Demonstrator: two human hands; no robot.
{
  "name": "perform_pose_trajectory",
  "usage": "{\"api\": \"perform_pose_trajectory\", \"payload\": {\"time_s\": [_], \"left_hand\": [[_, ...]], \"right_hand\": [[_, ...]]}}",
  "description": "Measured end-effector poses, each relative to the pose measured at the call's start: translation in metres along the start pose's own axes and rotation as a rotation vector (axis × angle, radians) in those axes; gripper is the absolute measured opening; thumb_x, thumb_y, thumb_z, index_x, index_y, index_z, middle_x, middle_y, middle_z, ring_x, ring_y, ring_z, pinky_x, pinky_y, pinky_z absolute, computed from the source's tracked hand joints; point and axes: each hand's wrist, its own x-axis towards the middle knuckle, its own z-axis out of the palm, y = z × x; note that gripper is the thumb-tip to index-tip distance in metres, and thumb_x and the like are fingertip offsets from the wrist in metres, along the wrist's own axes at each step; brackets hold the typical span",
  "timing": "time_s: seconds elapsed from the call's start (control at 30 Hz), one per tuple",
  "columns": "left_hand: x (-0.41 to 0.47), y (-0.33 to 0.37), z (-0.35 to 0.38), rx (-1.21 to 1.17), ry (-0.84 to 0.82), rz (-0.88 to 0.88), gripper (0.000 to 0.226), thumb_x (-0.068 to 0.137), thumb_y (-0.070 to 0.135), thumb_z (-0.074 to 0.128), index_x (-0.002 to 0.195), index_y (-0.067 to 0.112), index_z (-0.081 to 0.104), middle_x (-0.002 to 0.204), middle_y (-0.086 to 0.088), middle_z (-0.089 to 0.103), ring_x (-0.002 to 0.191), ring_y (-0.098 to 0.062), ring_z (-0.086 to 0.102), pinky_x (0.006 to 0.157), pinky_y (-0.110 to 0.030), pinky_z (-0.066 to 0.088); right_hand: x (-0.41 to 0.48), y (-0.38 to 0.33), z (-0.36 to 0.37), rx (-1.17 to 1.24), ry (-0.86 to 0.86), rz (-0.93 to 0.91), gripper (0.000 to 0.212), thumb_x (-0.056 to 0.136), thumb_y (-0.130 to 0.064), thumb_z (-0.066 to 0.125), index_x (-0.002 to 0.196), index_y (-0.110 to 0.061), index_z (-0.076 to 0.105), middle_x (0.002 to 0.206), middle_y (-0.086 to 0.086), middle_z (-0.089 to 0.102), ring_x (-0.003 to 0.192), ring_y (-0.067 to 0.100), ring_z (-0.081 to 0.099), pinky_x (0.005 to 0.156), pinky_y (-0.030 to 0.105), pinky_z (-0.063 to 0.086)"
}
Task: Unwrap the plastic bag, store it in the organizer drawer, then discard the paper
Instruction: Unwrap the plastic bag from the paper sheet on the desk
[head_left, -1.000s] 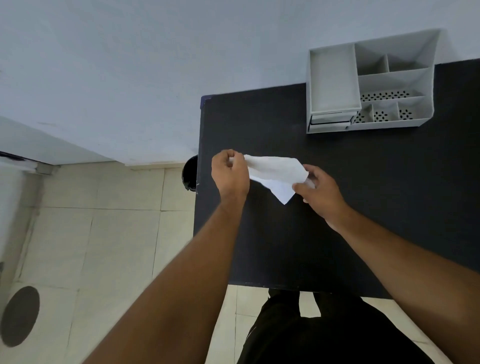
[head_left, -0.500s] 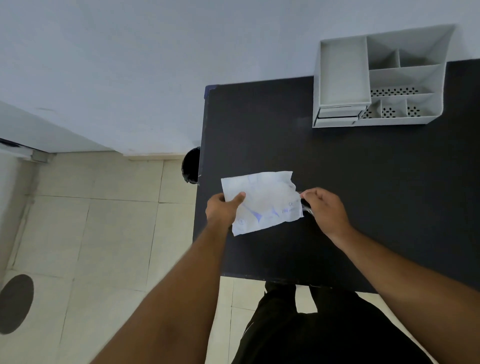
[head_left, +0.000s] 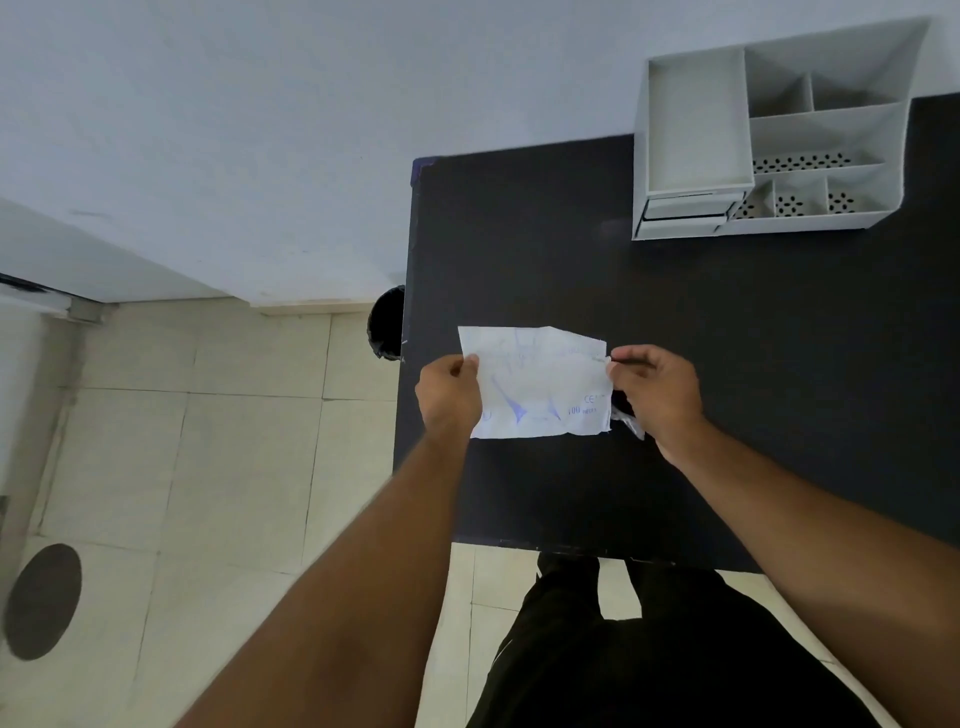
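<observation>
Paper (head_left: 540, 384) stretched flat between hands: left hand (head_left: 449, 397) pinches left edge, right hand (head_left: 657, 395) pinches right edge, plastic bag (head_left: 629, 421) tucked under right palm.

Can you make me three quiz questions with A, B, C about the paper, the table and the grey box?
1. Where is the grey box?
A. far right corner of the table
B. on the floor
C. under the paper

2. What colour is the table?
A. white
B. black
C. green

3. How is the paper right now?
A. crumpled into a ball
B. lying flat on the floor
C. spread open between two hands

Answers:
1. A, it sits at the table's far right, against the wall.
2. B, the tabletop is black.
3. C, the left hand pinches the paper's left edge and the right hand its right edge, with the blue print showing.
</observation>
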Motion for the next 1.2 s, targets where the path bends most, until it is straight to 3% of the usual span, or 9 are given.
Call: {"api": "perform_pose_trajectory", "payload": {"time_s": [0.07,0.17,0.3,0.47,0.63,0.73,1.0,1.13,1.2], "left_hand": [[-0.003,0.004,0.001,-0.054,0.035,0.018,0.025,0.102,0.029,0.056,0.093,0.012,0.072,0.077,0.004,0.064,0.061,-0.008,0.054,0.057,-0.018,0.042],[-0.005,0.009,0.001,-0.098,0.046,0.007,0.021,0.097,0.031,0.066,0.103,0.013,0.075,0.087,0.007,0.067,0.068,-0.005,0.059,0.061,-0.015,0.046],[-0.009,0.02,-0.002,-0.131,0.032,0.057,0.021,0.087,0.037,0.077,0.083,0.018,0.07,0.078,0.008,0.068,0.071,-0.009,0.065,0.06,-0.017,0.049],[-0.027,0.044,0.004,-0.051,-0.028,0.261,0.028,0.088,0.037,0.074,0.07,0.02,0.06,0.066,0.009,0.063,0.058,-0.004,0.058,0.058,-0.016,0.047],[-0.057,0.077,0.015,-0.123,-0.086,0.425,0.028,0.088,0.026,0.073,0.066,0.022,0.056,0.063,0.007,0.06,0.056,-0.005,0.054,0.054,-0.01,0.046],[-0.065,0.085,0.015,-0.178,-0.085,0.481,0.029,0.086,0.022,0.073,0.064,0.022,0.055,0.06,0.007,0.058,0.054,-0.005,0.052,0.053,-0.013,0.045],[-0.072,0.093,0.011,-0.241,-0.115,0.487,0.033,0.085,0.013,0.069,0.06,0.02,0.049,0.054,0.007,0.049,0.052,-0.004,0.045,0.051,-0.014,0.04],[-0.08,0.094,0.013,-0.288,-0.181,0.449,0.026,0.087,0.008,0.065,0.067,0.0,0.05,0.065,-0.016,0.054,0.057,-0.013,0.048,0.054,-0.021,0.042],[-0.081,0.093,0.013,-0.309,-0.197,0.421,0.024,0.088,0.008,0.064,0.072,-0.004,0.051,0.07,-0.017,0.057,0.058,-0.014,0.052,0.055,-0.021,0.045]], "right_hand": [[-0.002,-0.001,0.0,0.031,0.039,-0.042,0.016,0.092,-0.005,0.068,0.108,-0.01,0.07,0.093,0.001,0.075,0.075,0.003,0.07,0.049,0.01,0.049],[-0.004,0.003,-0.002,0.053,0.055,-0.048,0.017,0.091,-0.006,0.071,0.108,-0.011,0.068,0.091,0.001,0.075,0.075,0.009,0.073,0.054,0.017,0.055],[0.002,0.015,-0.005,0.007,0.061,0.024,0.02,0.091,-0.012,0.07,0.111,-0.013,0.068,0.099,0.001,0.076,0.087,0.017,0.075,0.073,0.039,0.063],[0.009,0.023,-0.01,-0.031,0.162,0.061,0.021,0.092,-0.022,0.066,0.113,-0.023,0.066,0.106,0.001,0.074,0.09,0.019,0.072,0.08,0.037,0.061],[0.01,0.018,-0.013,0.069,0.129,0.103,0.034,0.09,-0.009,0.069,0.12,-0.023,0.064,0.095,-0.001,0.071,0.085,0.012,0.07,0.068,0.028,0.057],[0.011,0.016,-0.012,0.075,0.119,0.096,0.047,0.088,-0.004,0.067,0.129,-0.023,0.059,0.09,-0.003,0.072,0.089,0.014,0.07,0.083,0.033,0.058],[0.008,0.014,-0.01,0.098,0.201,0.009,0.049,0.084,-0.001,0.065,0.125,-0.028,0.06,0.095,0.006,0.072,0.088,0.022,0.071,0.083,0.037,0.06],[0.006,0.012,-0.012,0.084,0.259,-0.033,0.043,0.085,-0.003,0.064,0.121,-0.026,0.061,0.102,0.008,0.069,0.09,0.018,0.067,0.077,0.032,0.058],[0.006,0.011,-0.014,0.059,0.278,-0.042,0.041,0.087,-0.003,0.064,0.121,-0.025,0.062,0.106,0.007,0.066,0.091,0.017,0.065,0.072,0.026,0.054]]}}
